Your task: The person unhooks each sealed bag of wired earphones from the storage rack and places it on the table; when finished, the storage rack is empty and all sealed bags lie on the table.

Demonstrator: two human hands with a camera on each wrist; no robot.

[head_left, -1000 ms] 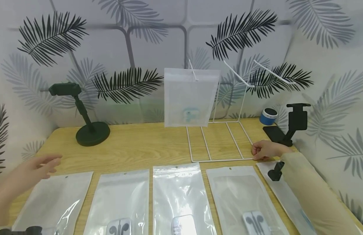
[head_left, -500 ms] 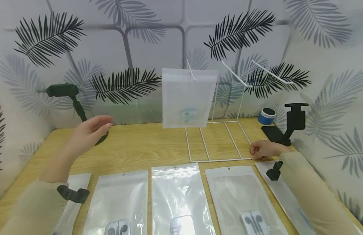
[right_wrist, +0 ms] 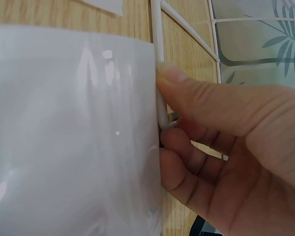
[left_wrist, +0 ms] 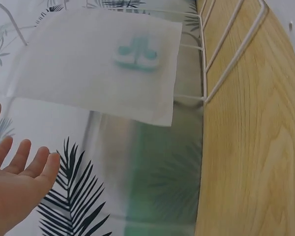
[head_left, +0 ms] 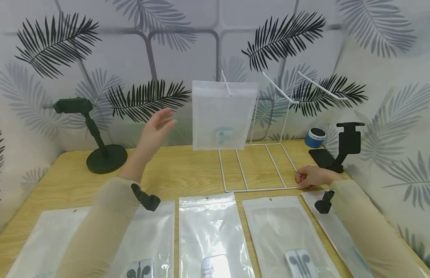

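My right hand (head_left: 313, 176) grips the near right corner of a white wire display rack (head_left: 260, 189); in the right wrist view the thumb lies on the white wire (right_wrist: 158, 34), fingers curled by it. A pouch (head_left: 211, 112), white and translucent, hangs from the rack's left prong, with an earphone case showing faintly inside. My left hand (head_left: 157, 129) is raised just left of the hanging pouch, apart from it. In the left wrist view its fingers (left_wrist: 37, 162) are spread and hold nothing. The rack's middle and right prongs (head_left: 322, 85) carry nothing.
Several flat zip pouches (head_left: 209, 220) lie in a row along the near side of the wooden table (head_left: 173, 170), some showing earphones. A dark green stand (head_left: 107, 158) is at back left. A blue speaker (head_left: 315, 139), black phone (head_left: 320, 157) and black holder (head_left: 349, 143) stand right.
My left hand has moved from the near left table edge, up and rightward past the green stand, towards the hanging pouch. The right hand stays at the rack corner.
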